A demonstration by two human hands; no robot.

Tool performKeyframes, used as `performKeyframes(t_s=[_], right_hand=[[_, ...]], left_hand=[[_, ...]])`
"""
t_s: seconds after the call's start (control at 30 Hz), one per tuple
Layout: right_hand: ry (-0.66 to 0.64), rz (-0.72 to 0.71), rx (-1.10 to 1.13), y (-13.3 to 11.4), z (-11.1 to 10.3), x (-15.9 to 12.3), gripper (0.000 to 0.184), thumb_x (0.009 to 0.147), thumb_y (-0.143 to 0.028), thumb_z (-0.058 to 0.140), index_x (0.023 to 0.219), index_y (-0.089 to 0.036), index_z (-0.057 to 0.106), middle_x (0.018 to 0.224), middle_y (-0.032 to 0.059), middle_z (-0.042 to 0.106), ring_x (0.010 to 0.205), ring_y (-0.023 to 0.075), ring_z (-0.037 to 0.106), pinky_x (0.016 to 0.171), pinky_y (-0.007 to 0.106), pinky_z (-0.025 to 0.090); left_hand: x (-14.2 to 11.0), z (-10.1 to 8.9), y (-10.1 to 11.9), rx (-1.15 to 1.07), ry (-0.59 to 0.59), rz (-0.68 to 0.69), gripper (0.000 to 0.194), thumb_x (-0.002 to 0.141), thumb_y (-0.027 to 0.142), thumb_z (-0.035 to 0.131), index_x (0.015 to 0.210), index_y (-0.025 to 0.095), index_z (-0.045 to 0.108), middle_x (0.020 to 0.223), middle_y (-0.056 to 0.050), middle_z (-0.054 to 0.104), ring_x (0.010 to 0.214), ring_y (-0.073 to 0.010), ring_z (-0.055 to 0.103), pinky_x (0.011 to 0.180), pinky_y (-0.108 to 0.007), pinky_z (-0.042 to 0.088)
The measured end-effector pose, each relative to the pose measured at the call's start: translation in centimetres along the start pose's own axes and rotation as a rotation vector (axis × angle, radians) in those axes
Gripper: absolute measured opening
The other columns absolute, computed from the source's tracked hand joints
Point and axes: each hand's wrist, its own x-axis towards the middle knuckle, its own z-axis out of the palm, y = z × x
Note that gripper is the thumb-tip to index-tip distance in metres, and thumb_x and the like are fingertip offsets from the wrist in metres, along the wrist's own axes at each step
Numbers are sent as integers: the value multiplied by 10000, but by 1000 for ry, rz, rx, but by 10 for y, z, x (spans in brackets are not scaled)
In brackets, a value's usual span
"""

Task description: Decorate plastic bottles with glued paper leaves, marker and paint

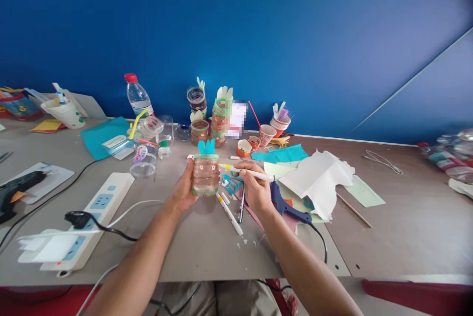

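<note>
My left hand (184, 189) grips the side of a cut plastic bottle jar (205, 178), wrapped in brown with green bands and topped by blue paper leaves. Small pale eye-like spots show on its front. Between the fingers of my right hand (254, 185) is a white marker (258, 174), its yellow end pointing left at the jar's right edge; whether it touches cannot be made out. Below them on the table lie a second yellow-tipped marker (231, 215) and a dark pen (241, 205). A blue glue gun (286, 203) rests just right of my right hand.
Decorated bottle jars (220, 121) stand by the blue wall, beside paper cups (266, 135). Torn white paper (318, 178) lies to the right. At left are a power strip (99, 207) with cords, a black glue gun (18, 190) and a water bottle (136, 94).
</note>
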Motion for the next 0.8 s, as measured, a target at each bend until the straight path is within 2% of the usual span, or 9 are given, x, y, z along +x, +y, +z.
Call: performKeyframes(t_s=[0.17,0.37,0.53,0.67,0.8], right_hand=[[2,-3,15,-1,0,0,180,825,-409,707,866,-251,784,827,26,683,725,182,591,669,324,484],[-28,-50,-42,-3,1,-2,165,832,-400,704,872,-267,791,818,25,681,716,185,577,669,331,472],[-15,-88,-72,-6,1,-1,131,837,-359,703,859,-267,794,796,16,679,718,176,568,668,315,455],[62,24,135,-5,2,4,128,782,-372,749,826,-257,785,806,11,696,710,168,595,667,310,479],[111,141,294,-5,5,10,214,717,-450,792,786,-250,757,674,-4,656,633,170,585,660,334,508]], left_hand=[[1,-3,0,-13,-5,-2,648,997,626,350,1232,122,683,909,-131,790,900,-265,768,841,-376,602],[2,-1,-1,3,5,8,619,1008,606,347,1138,121,709,906,-129,790,868,-249,774,844,-370,606],[3,-5,-2,-5,5,21,592,992,611,409,1212,137,687,938,-122,792,903,-253,771,849,-371,606],[2,-6,-1,-4,-17,19,642,985,642,378,1224,134,690,927,-130,791,904,-259,768,808,-358,611],[2,-7,1,-15,5,41,641,990,637,368,1219,137,698,893,-121,792,894,-247,767,773,-324,608]])
